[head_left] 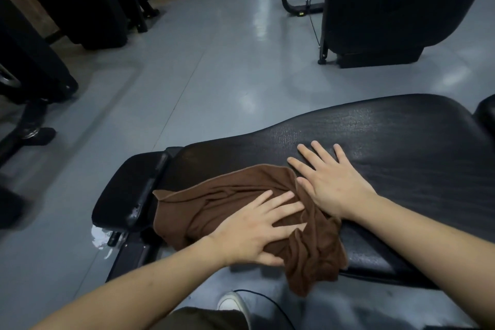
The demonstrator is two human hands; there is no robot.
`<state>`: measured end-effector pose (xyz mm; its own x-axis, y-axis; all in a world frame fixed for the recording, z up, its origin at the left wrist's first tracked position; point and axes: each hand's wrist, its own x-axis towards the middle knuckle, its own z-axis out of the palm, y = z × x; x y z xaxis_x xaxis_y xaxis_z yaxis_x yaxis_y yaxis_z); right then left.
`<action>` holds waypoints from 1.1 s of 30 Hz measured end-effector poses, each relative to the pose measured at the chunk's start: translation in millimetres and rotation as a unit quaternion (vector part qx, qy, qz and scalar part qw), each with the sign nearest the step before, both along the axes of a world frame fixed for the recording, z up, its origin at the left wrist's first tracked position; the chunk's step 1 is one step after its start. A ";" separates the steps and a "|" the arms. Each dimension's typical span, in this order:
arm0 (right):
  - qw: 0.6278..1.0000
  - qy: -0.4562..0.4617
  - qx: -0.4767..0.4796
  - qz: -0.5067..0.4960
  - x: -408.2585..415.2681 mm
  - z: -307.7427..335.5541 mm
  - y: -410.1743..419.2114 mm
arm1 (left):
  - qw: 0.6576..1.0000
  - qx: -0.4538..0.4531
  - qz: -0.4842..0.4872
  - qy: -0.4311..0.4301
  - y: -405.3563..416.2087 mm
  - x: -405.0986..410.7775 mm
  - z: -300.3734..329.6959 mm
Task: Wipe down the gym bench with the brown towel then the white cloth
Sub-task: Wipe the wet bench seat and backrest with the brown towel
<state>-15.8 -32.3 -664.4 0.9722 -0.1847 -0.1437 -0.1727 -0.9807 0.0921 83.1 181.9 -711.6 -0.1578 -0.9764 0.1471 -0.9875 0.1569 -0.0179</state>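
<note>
Down at six o'clock a white shoe point(232, 304) peeks out on the grey floor point(214, 83), and just above it the brown towel point(214, 203) lies rumpled across the near end of the gym bench point(401, 142), one corner spilling off the front edge toward five o'clock. Left hand point(257, 233) is flat on top of it, fingers spread wide, palm pressing rather than gripping. Right hand point(332, 185) sits at the towel's two o'clock side, fingers fanned wide on bare black padding, thumb just touching the cloth's edge. Neither hand has closed on anything. Towel looks thin, soft and limp, very light, folding into ridges wherever it's pushed, so I'd judge it will bunch under a sliding palm; gathering it into a pad beneath the left hand, or pinching the thick folds near its middle, seems the surest hold. Bench vinyl shows a textured sheen toward one o'clock, likely slick under cloth. No white cloth in view.
</note>
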 end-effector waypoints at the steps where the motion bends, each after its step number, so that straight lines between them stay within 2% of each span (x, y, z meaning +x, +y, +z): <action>1: 1.000 -0.004 0.003 0.000 0.1 0.3 -0.2 | 1.000 0.001 0.000 0.005 -0.1 1.2 0.0; 9: 1.000 -0.005 0.001 -0.006 -2.0 2.7 0.9 | 0.994 0.017 0.068 0.086 22.5 32.2 2.0; 24: 1.000 0.004 0.006 -0.009 -4.2 4.5 0.5 | 0.979 0.028 0.186 0.083 93.1 93.9 -19.5; 29: 1.000 0.002 0.011 -0.007 -3.9 5.0 1.0 | 0.953 -0.023 0.273 0.129 128.1 105.6 -30.9; 33: 1.000 0.002 0.000 -0.010 -3.6 2.6 1.8 | 0.886 -0.119 0.411 0.179 151.6 111.9 -50.4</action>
